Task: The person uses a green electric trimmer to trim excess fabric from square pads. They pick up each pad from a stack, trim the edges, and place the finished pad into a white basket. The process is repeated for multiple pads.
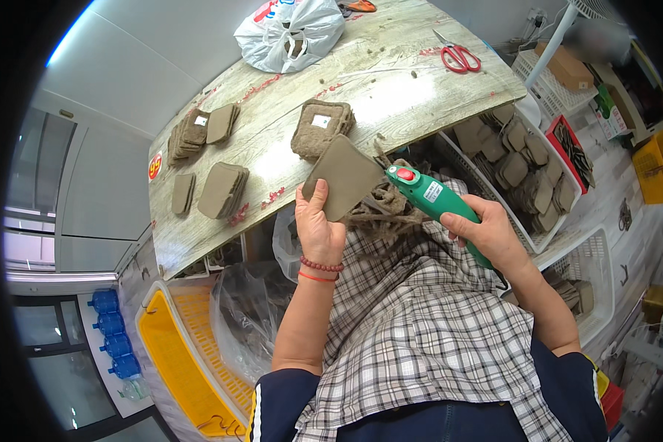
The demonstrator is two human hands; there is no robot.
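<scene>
While my left hand [320, 227] grips a brown pad [344, 178] at the near edge of the table [272, 151], my right hand [490, 230] is wrapped around a green power tool [431, 196], its head just beside the pad. I see red-handled scissors [461, 59] near the right edge.

Held pad [340, 177], centre: matt cloth, smooth face. Power tool [429, 193] right of it: semi-gloss plastic. Tabletop [390, 92]: wood-grain look, sheen upper centre. Fuzzy pad stack [307, 138]: rough, matt. Bag [283, 44], top: thin crinkled plastic.

Head-worn fisheye, facing down and forward, close over left hand [319, 225], right hand [490, 230]; table [264, 125] beyond.
</scene>
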